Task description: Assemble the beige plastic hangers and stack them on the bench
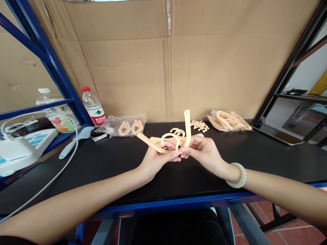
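Both hands meet over the middle of the black table and hold the pieces of a cream plastic folding hanger. My left hand [159,154] is closed around its long arm and curved hook [170,135]; the arm slants up to the left. Between the fingers of my right hand [201,149] is the other hanger arm [187,126], which stands nearly upright. The thumbs come together where the parts join, and the fingers hide that joint. Just behind the hands lie more cream hanger parts [180,132], partly covered.
Behind right are a pile of small cream pieces [199,126], bagged hanger parts [227,120] and a phone [277,134]. Leftward stand another clear bag [130,126], a red-capped bottle [93,109], a hairbrush [74,141] and a white cable [65,166]. Cardboard [122,68] walls the back.
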A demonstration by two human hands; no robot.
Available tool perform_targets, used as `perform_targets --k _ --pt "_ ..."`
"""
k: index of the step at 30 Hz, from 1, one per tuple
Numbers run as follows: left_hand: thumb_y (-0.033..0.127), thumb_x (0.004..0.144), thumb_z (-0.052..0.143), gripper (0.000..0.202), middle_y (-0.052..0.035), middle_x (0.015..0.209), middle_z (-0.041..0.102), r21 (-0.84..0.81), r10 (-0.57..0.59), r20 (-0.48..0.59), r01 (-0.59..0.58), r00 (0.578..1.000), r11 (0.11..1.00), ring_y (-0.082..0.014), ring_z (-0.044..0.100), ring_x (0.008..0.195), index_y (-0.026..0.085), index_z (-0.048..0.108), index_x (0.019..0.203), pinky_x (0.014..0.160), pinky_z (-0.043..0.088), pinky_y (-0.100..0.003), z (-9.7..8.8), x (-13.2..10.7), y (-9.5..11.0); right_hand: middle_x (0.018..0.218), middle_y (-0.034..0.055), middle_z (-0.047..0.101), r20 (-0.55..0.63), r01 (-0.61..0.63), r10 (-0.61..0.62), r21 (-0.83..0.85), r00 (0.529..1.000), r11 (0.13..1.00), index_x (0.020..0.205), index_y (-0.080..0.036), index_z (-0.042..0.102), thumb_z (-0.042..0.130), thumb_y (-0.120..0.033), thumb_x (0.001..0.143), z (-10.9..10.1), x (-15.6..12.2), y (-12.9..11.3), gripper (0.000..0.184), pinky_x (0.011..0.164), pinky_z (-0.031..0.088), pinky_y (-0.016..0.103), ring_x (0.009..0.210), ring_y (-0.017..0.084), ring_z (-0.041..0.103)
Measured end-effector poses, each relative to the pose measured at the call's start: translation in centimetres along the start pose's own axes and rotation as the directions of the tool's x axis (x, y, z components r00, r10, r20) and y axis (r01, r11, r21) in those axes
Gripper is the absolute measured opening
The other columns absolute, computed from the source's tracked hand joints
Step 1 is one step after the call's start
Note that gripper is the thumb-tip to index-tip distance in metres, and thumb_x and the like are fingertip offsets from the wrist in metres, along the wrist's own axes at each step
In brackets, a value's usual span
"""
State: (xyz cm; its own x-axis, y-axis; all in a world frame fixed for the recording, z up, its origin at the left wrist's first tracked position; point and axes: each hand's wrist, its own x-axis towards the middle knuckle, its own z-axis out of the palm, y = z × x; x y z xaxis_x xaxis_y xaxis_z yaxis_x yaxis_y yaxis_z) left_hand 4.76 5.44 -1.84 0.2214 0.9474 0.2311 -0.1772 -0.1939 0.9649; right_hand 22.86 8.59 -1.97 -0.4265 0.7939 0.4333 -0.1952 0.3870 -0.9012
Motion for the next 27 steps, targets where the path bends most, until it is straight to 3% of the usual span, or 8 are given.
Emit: perform_targets --k 7,13,18,23,27 --pt "0.025 0.069 0.082 0.024 -0.0011 0.074 0.066 -0.018 -0.042 -0.03 0.042 0.999 0.999 -0.0143 0.068 0.068 0.013 0.062 0.072 0.067 0.057 -0.025 0.1 0.0 0.3 0.076 0.0021 0.068 0.042 -0.027 0.026 0.032 0.999 0.999 0.086 -0.017 0.063 0.076 -0.034 0.075 0.1 0.2 -0.1 0.024 0.059 0.058 0.027 0.065 0.015 0.067" --pt "0.023 0.063 0.085 0.025 -0.0063 0.089 0.07 -0.013 -0.133 -0.104 0.133 0.986 0.991 -0.0139 0.068 0.066 0.011 0.069 0.078 0.067 0.058 -0.025 -1.0 0.4 1.1 0.065 -0.0008 0.063 0.244 -0.208 0.208 -0.027 0.947 0.978 0.081 -0.014 0.064 0.078 -0.033 0.073 -3.5 1.8 -0.9 0.025 0.053 0.055 0.023 0.055 0.011 0.061" --pt "0.021 0.063 0.085 0.025 -0.0037 0.078 0.069 -0.1 -0.193 -0.138 0.181 0.971 0.978 -0.0124 0.068 0.067 0.011 0.069 0.078 0.07 0.057 -0.022 -1.5 0.7 1.4 0.066 0.0009 0.067 0.317 -0.149 0.21 -0.206 0.925 0.967 0.087 -0.014 0.066 0.08 -0.029 0.071 -7.1 3.0 -2.4 0.026 0.055 0.055 0.024 0.057 0.013 0.064" --pt "0.021 0.069 0.082 0.02 -0.0009 0.073 0.066 -0.119 -0.18 -0.134 0.165 0.974 0.979 -0.0097 0.066 0.066 0.012 0.065 0.074 0.069 0.056 -0.019 -2.0 1.0 1.6 0.066 -0.0004 0.066 0.342 -0.053 0.193 -0.379 0.92 0.924 0.077 -0.016 0.062 0.08 -0.034 0.069 -8.7 3.3 -2.9 0.027 0.053 0.051 0.024 0.057 0.013 0.064" --pt "0.02 0.068 0.082 0.022 0.001 0.069 0.065 -0.12 -0.154 -0.134 0.138 0.979 0.983 -0.0103 0.067 0.068 0.014 0.062 0.074 0.067 0.055 -0.017 -3.9 2.0 2.5 0.068 0.0011 0.068 0.33 0.013 0.202 -0.548 0.922 0.837 0.072 -0.017 0.06 0.078 -0.039 0.07 -9.8 3.4 -3.1 0.028 0.059 0.052 0.027 0.065 0.017 0.067"
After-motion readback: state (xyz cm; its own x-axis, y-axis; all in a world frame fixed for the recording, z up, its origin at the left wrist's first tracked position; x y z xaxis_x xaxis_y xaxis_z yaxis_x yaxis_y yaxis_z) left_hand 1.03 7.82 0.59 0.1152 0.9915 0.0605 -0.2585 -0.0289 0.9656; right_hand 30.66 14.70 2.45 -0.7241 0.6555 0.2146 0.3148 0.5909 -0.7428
